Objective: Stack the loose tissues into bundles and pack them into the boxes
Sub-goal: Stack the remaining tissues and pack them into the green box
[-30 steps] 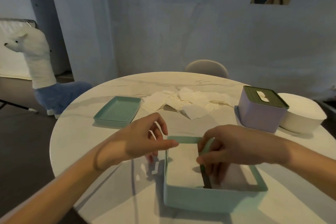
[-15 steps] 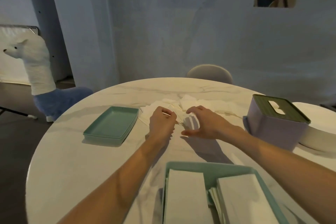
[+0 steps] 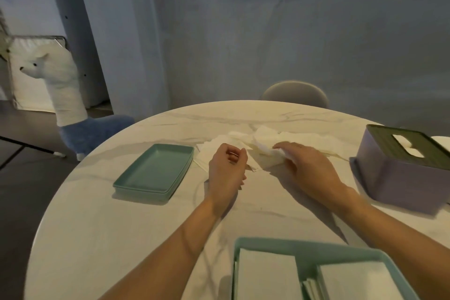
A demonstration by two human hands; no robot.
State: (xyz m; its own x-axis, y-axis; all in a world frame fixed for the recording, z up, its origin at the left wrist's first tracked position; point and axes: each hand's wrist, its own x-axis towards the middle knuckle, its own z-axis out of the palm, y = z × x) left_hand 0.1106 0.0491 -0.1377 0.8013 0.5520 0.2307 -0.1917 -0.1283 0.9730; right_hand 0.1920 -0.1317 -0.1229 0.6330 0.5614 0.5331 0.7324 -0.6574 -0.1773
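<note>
Round and pale, the marble-patterned counter (image 3: 97,226) is set before a bluish wall, with a plush llama (image 3: 73,114) standing on the floor off its left edge. Toward the left side of the counter a teal lid (image 3: 154,172) is laid flat, apart from everything else. Just right of it, the left hand (image 3: 226,169) is held at the near edge of the loose tissues (image 3: 246,143), which are heaped toward the far middle of the counter; its fingers are curled in, and whether a sheet is pinched between them cannot be told. Further right, a crumpled sheet from the heap is gripped by the right hand (image 3: 306,168), whose fingers are bent around it. The step in hand is judged to be gathering sheets for another bundle. It would be done best if each sheet were flattened and its edges squared against the others before the bundle is lifted, since thin tissue is likely to crease or slide. At the near edge, the teal box (image 3: 304,247) is already filled with two white stacks. By the right edge, a lilac box (image 3: 399,175) with a slotted green top is seen.
</note>
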